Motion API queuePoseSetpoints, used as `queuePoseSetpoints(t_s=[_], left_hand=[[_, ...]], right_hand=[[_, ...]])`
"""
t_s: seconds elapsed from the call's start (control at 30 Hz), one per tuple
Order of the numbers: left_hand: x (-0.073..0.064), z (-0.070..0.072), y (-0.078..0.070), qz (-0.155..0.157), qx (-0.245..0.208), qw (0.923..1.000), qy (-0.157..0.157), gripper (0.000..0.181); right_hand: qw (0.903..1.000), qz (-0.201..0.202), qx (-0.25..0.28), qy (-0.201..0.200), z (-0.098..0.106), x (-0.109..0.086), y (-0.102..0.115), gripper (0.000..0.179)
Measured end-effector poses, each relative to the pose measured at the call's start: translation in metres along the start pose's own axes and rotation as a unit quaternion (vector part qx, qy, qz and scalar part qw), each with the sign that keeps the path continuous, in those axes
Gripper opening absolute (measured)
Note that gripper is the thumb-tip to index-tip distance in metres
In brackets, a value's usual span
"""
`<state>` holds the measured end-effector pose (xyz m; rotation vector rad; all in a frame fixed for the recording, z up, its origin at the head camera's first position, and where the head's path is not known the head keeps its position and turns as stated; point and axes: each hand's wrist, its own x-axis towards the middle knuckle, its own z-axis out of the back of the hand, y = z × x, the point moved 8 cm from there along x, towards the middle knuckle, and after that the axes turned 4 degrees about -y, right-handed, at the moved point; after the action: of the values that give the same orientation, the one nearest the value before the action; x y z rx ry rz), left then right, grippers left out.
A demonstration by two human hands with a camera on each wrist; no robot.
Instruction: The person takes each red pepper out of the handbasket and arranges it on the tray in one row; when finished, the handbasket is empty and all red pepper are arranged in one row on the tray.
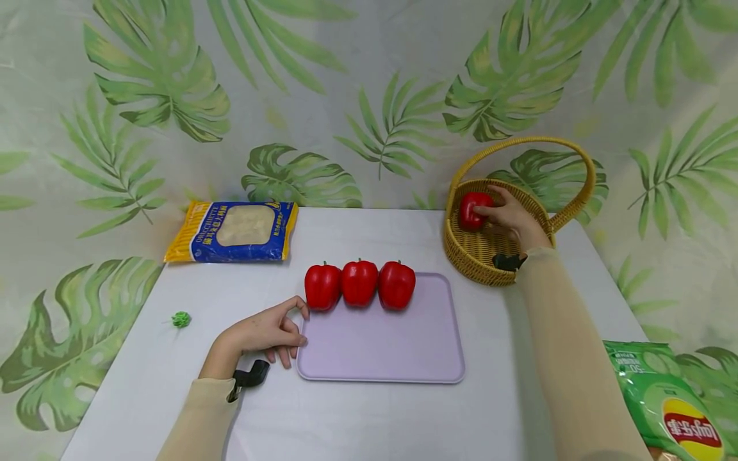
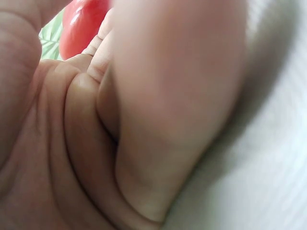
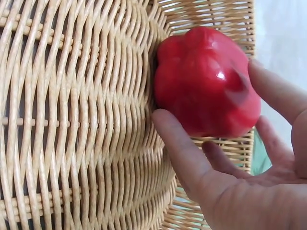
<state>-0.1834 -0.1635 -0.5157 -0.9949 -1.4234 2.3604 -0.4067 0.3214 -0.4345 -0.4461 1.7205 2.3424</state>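
At the back right, a red bell pepper (image 1: 473, 210) lies inside a wicker basket (image 1: 476, 269) against its wall. My right hand (image 1: 508, 214) reaches into the basket and holds this pepper, with fingertips (image 3: 165, 120) on opposite sides of it in the right wrist view. A lilac tray (image 1: 380, 349) lies in the middle of the table, and three red bell peppers (image 1: 360, 283) stand in a row along its back left. By the tray's left edge, my left hand (image 1: 271, 330) has loosely bent fingers at the rim, close to the leftmost pepper.
A blue and yellow pasta bag (image 1: 242, 234) lies at the back left. Left of the tray is a small green object (image 1: 180, 319). A green chip bag (image 1: 663, 397) sits at the front right. The basket's tall handle (image 1: 521, 142) arches over its opening.
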Motion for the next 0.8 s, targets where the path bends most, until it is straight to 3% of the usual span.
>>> queuePoseSetpoints(t_s=[0.33,0.8], left_hand=[[-0.0007,-0.0002,-0.0014,0.005,-0.001,1.0,0.0,0.047],[-0.0009,-0.0003,-0.0011,0.006,0.0,1.0,-0.004,0.047]], right_hand=[[0.9999,0.01,0.006,-0.009,0.0036,0.0089,-0.0084,0.082],[0.9997,0.015,-0.008,-0.015,0.0011,0.0051,-0.0057,0.076]])
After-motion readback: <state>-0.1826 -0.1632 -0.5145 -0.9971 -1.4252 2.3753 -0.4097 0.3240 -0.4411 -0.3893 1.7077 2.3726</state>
